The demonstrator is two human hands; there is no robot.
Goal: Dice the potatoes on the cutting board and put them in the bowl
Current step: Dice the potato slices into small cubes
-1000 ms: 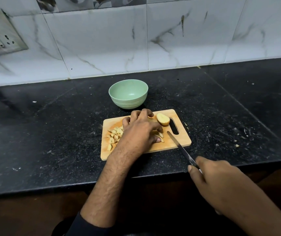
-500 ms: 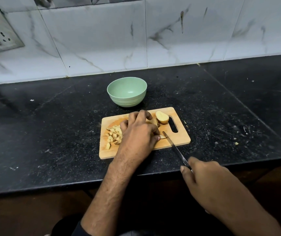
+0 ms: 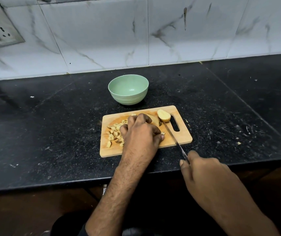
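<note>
Fingers point(image 3: 137, 120) of your left hand point(image 3: 140, 133) curl over the potato point(image 3: 154, 120) to steady it on the cutting board point(image 3: 181, 139); your right hand point(image 3: 204, 172) grips the knife point(image 3: 173, 138), bowl point(image 3: 128, 89) empty behind.

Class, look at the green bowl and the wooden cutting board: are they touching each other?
Apart. In the head view a strip of black counter shows between the green bowl and the far edge of the cutting board.

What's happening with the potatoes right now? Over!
Left hand holds potato piece on cutting board. Right hand grips knife. Diced pieces piled on board, bowl empty. Nothing blocking.
</note>
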